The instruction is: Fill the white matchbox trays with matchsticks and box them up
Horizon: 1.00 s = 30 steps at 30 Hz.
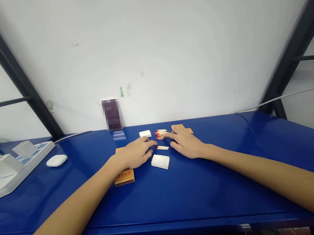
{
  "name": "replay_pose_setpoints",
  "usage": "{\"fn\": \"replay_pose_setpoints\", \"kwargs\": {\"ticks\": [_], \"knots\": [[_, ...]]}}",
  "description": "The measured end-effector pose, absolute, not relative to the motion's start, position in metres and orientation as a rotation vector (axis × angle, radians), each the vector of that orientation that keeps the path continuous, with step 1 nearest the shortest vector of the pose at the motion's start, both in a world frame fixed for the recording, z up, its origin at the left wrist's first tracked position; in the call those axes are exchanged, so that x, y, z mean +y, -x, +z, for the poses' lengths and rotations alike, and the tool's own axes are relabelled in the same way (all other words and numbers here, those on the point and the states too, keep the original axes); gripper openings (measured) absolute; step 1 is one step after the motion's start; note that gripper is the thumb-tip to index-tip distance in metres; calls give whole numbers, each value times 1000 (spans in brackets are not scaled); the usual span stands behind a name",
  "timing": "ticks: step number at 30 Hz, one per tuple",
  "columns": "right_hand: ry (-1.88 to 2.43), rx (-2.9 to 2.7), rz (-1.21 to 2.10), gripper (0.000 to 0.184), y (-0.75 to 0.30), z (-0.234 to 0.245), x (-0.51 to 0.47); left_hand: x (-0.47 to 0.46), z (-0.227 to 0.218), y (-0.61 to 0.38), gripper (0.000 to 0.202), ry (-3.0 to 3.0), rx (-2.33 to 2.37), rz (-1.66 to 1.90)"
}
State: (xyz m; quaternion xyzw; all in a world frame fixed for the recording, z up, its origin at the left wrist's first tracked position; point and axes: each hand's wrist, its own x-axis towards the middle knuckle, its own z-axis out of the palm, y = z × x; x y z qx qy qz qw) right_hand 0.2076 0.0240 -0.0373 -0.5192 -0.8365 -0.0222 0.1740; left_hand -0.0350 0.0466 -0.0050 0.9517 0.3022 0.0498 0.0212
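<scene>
Matches lie piled, pale with red tips.

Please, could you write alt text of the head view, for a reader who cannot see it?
A person's left hand and right hand flank a small group of red-tipped matches on a blue table, the right one at a larger match pile. Nearby lie white boxes and orange matchboxes; a power strip is at left.
</scene>
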Motion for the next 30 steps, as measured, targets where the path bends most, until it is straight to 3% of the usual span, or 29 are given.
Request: {"fn": "replay_pose_setpoints", "kwargs": {"ticks": [18,30], "knots": [[1152,-2403,-4,43,-209,-37,24,47,-6,36,39,-2965,920,174],[1181,-2396,26,38,-209,-36,24,48,-8,36,38,-2959,924,175]]}}
